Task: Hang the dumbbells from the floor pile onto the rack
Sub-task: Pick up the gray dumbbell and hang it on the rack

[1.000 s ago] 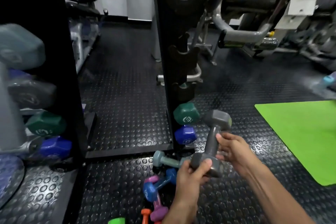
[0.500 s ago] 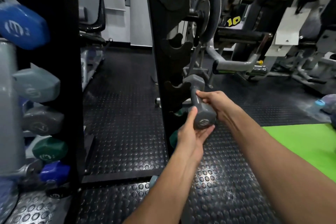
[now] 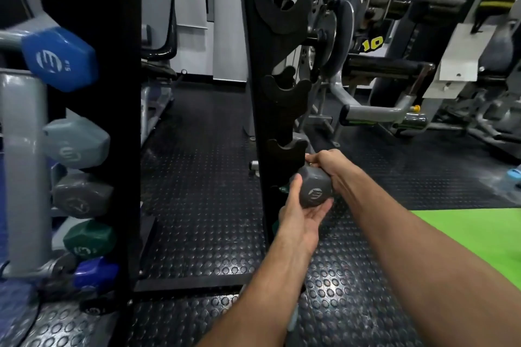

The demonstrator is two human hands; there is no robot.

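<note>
A dark grey hex dumbbell (image 3: pixel 315 189) is held level against the black upright rack (image 3: pixel 265 110), just below an empty cradle (image 3: pixel 287 149). My left hand (image 3: pixel 300 215) cups the near head from underneath, thumb up its left side. My right hand (image 3: pixel 331 163) grips the handle behind that head. The far head is hidden by the rack post. A green dumbbell end (image 3: pixel 283 189) peeks out on the rack just under the grey one. Two more empty cradles sit higher on the post. The floor pile is out of view.
At the left, a second rack side (image 3: pixel 22 166) holds blue, pale grey, dark grey, green and purple-blue dumbbells. A green mat (image 3: pixel 479 231) lies at the right on the studded black floor. Weight machines (image 3: pixel 394 65) stand behind the rack.
Both hands lifted the grey dumbbell from near the floor pile up to the rack and turned it level; since half a second ago it has settled lower against the post.
</note>
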